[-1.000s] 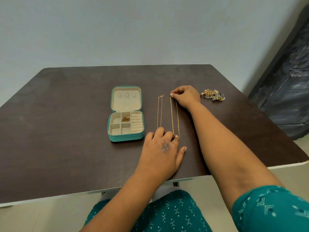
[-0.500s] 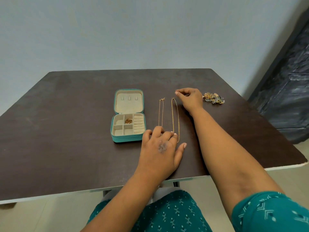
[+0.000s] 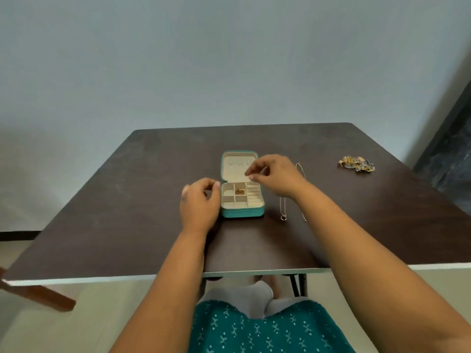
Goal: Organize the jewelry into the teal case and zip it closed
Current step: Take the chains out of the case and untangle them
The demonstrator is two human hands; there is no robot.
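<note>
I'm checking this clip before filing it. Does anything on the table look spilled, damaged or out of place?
Nothing looks spilled or damaged. The teal case lies open and square on the table. Two chains lie straight to its right, and a jewelry heap sits far right, all still outside the case.

Counter: dark brown wood-look top, matt, faint scuffs; pale edge band along near side. Teal case: outer shell smooth, leather-like, slight sheen; inside lined with cream, soft-looking matt fabric, lid and dividers alike. Small gold-coloured piece in case compartment: shiny metal. Two thin chains right of case: fine bright metal. Jewelry heap far right of case: mixed gold and dull grey metal, glinting. Wall behind case: smooth, matt paint. Garment near of case: teal printed cloth.
</note>
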